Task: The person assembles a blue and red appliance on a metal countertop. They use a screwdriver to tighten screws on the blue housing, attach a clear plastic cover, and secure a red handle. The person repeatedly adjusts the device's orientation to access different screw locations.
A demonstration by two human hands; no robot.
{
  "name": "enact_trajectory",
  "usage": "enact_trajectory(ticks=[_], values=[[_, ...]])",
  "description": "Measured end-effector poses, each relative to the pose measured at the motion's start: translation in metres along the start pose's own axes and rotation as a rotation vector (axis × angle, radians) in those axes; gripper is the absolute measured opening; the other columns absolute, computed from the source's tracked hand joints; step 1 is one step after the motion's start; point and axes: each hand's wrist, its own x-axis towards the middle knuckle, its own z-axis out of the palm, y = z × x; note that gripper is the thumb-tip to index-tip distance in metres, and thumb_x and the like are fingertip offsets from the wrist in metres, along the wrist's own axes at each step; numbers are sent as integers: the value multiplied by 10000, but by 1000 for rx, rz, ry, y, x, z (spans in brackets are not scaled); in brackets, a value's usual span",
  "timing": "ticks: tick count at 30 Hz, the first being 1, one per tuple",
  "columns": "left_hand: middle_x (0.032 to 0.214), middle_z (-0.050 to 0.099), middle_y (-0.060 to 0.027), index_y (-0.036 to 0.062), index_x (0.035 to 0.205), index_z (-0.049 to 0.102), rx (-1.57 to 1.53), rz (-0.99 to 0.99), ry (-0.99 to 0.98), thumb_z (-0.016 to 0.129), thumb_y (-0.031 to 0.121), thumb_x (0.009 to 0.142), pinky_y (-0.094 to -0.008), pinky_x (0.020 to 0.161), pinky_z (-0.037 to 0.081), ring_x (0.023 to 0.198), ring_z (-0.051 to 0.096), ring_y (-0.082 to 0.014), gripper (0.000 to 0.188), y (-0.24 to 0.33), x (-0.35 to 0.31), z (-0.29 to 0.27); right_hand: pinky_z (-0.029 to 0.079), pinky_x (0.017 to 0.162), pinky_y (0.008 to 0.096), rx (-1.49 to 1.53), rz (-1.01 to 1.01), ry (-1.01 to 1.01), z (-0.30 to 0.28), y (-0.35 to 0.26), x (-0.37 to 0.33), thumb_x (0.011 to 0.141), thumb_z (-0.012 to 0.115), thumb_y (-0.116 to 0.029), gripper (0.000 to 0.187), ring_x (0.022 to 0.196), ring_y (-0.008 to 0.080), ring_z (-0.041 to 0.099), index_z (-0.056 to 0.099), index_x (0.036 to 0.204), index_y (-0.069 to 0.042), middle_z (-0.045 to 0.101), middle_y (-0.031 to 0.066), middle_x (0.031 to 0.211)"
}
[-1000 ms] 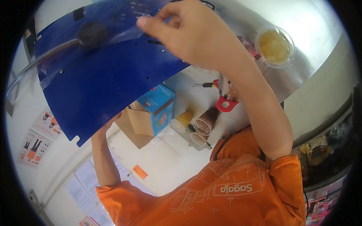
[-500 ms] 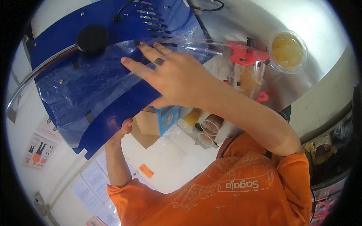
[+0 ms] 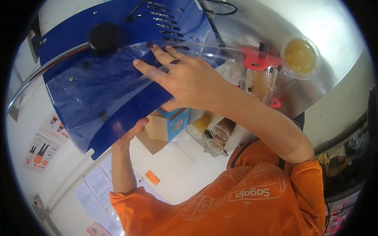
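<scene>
A blue metal machine (image 3: 130,118) with vent slots and a black round knob (image 3: 104,37) on a curved chrome bar fills the upper left. Clear plastic film (image 3: 98,82) with small dark marks stretches across it. My right hand (image 3: 189,80) lies on the film and the machine, fingers spread and pointing up-left. Its thumb dips at the blue panel's lower edge, and a fold of film crosses the fingers. Below that edge is my left hand (image 3: 134,129), thumb showing beside the panel. Its other fingers are hidden, so its grip is unclear.
A lidded cup of yellow drink (image 3: 300,56) stands on the steel counter (image 3: 252,23) at right, beside a red cup holder (image 3: 262,61). Under my right arm are a blue carton (image 3: 178,122), a yellow-filled cup (image 3: 200,125) and brown-filled cups (image 3: 222,129). A black cable (image 3: 224,11) runs behind.
The blue machine sits slightly further right and lower in the picture, with both hands shifted along with it. My right hand keeps nearly the same spread pose on the film.
</scene>
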Motion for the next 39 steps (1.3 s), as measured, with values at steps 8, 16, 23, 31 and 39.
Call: enact_trajectory(ticks=[8, 16, 23, 31, 39], values=[[1183, 647, -65, 40, 1203, 599, 324, 165, 282, 741, 483, 806, -343, 934, 479, 1075, 608, -226, 611, -26, 5, -1, 496, 972, 433, -68, 7, 11, -5, -4, -2, 594, 845, -415, 965, 1210, 424, 534, 436, 1426, -149, 514, 276, 1327], [982, 695, -96, 1, 1028, 667, 25, 82, 497, 913, 294, 635, -305, 804, 518, 890, 654, -221, 549, 68, -1, 4, 500, 878, 376, -164, 355, -92, -152, -36, -66, 827, 688, -172, 321, 1094, 314, 581, 618, 1099, -17, 626, 166, 1113], [1103, 618, -152, -10, 1294, 459, -857, -418, 321, 714, 232, 846, -341, 826, 511, 943, 634, -214, 570, 177, -62, 155, 492, 867, 378, -907, 219, -802, -133, 22, 2, 832, 632, -109, 194, 1077, 296, 613, 693, 997, -27, 689, 132, 1044], [1264, 555, -160, -41, 1455, 268, -1790, -668, 278, 596, 260, 969, -310, 855, 509, 1053, 598, -191, 659, 251, 18, 275, 523, 767, 403, -835, -139, -1444, -80, 124, -2, 665, 814, -226, 227, 853, 319, 674, 761, 846, -101, 713, 127, 840], [1268, 567, -155, -54, 1395, 391, -1857, -751, 306, 610, 255, 956, -308, 925, 466, 1103, 582, -207, 579, 244, -22, 204, 491, 759, 459, -606, 95, -1605, -106, 24, 42, 823, 643, -251, 208, 855, 357, 642, 706, 849, -54, 680, 169, 844]])
